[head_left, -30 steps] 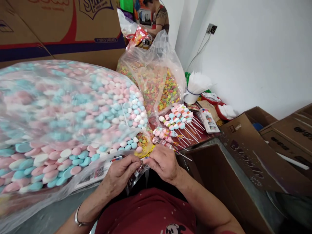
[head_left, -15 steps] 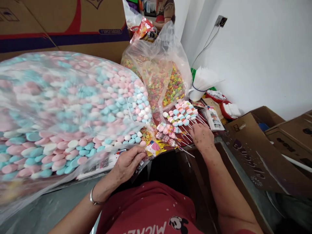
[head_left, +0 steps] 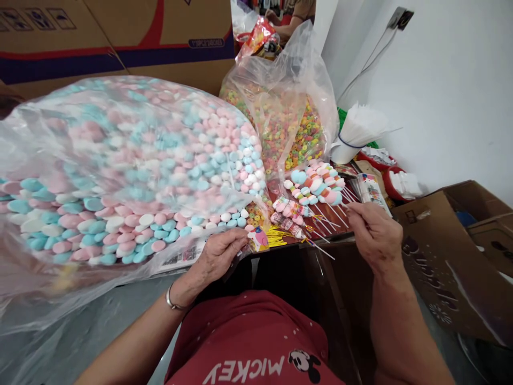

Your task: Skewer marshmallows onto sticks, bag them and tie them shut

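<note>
My left hand (head_left: 222,251) pinches a small printed plastic bag (head_left: 258,239) with pink and yellow on it, at the table's front edge. My right hand (head_left: 377,232) is closed, thumb against fingers, on the stick of a marshmallow skewer (head_left: 316,185). That skewer's pink, blue and white sweets lie over a pile of similar skewers (head_left: 308,199), sticks pointing right. Nearer to me are a few wrapped skewers (head_left: 288,224) in printed bags. Yellow twist ties (head_left: 278,235) lie just right of the small bag.
A huge clear bag of marshmallows (head_left: 160,155) fills the left, before a large carton (head_left: 160,32). Behind the skewers stands a bag of ring candies (head_left: 280,123). To the right are a cup of white sticks (head_left: 348,147), red bowls (head_left: 401,184) and an open carton (head_left: 433,251). A person (head_left: 296,18) is beyond.
My right hand has gone from reaching onto the sticks to pinching one and drawing it slightly right, and a skewer now lies on top of the pile. My left hand keeps the bag.
</note>
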A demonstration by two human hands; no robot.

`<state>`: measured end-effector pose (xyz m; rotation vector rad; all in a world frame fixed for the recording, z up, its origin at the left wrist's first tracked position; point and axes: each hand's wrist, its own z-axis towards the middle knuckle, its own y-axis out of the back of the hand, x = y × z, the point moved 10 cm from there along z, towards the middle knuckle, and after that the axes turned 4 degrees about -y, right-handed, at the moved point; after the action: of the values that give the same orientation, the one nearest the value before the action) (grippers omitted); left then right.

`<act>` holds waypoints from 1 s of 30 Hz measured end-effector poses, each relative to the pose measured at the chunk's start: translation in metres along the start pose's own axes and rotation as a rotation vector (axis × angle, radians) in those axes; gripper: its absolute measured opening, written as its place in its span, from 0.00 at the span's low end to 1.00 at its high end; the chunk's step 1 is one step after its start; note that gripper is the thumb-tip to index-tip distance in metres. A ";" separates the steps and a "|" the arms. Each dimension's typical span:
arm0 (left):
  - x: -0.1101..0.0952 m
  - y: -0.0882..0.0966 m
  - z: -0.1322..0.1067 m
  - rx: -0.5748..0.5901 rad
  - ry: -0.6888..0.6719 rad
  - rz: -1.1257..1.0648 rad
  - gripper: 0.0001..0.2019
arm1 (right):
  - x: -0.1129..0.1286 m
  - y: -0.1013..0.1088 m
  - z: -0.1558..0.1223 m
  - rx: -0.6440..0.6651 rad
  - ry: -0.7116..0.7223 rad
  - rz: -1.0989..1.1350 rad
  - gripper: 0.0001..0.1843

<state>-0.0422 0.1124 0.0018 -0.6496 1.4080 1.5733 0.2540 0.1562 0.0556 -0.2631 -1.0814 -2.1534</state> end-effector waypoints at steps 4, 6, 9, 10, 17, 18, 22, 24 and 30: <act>0.006 0.003 0.000 -0.056 0.033 -0.040 0.12 | 0.034 0.003 0.002 0.149 0.110 0.189 0.08; 0.009 0.005 -0.001 -0.074 0.052 -0.060 0.10 | 0.047 0.003 0.002 0.207 0.155 0.228 0.09; 0.008 0.008 -0.001 -0.089 0.041 -0.095 0.09 | 0.058 0.001 0.002 0.260 0.202 0.239 0.10; 0.006 0.008 0.000 -0.085 0.026 -0.108 0.08 | 0.060 0.000 0.002 0.269 0.215 0.233 0.11; 0.003 0.013 -0.001 -0.109 -0.045 -0.084 0.10 | 0.066 -0.006 0.004 0.268 0.289 0.196 0.09; 0.003 0.014 -0.002 -0.108 -0.044 -0.077 0.10 | 0.067 -0.007 0.004 0.272 0.294 0.196 0.10; 0.005 0.018 -0.004 -0.113 -0.050 -0.080 0.09 | 0.070 -0.002 0.005 0.264 0.324 0.186 0.10; 0.006 0.018 -0.005 -0.114 -0.047 -0.094 0.09 | 0.072 -0.001 0.006 0.270 0.330 0.188 0.10; 0.005 0.015 -0.005 -0.089 -0.034 -0.180 0.09 | 0.083 -0.012 0.001 0.301 0.383 0.141 0.08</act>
<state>-0.0584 0.1096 0.0035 -0.7771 1.2244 1.5028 0.1847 0.1205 0.0873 0.1994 -1.1027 -1.7903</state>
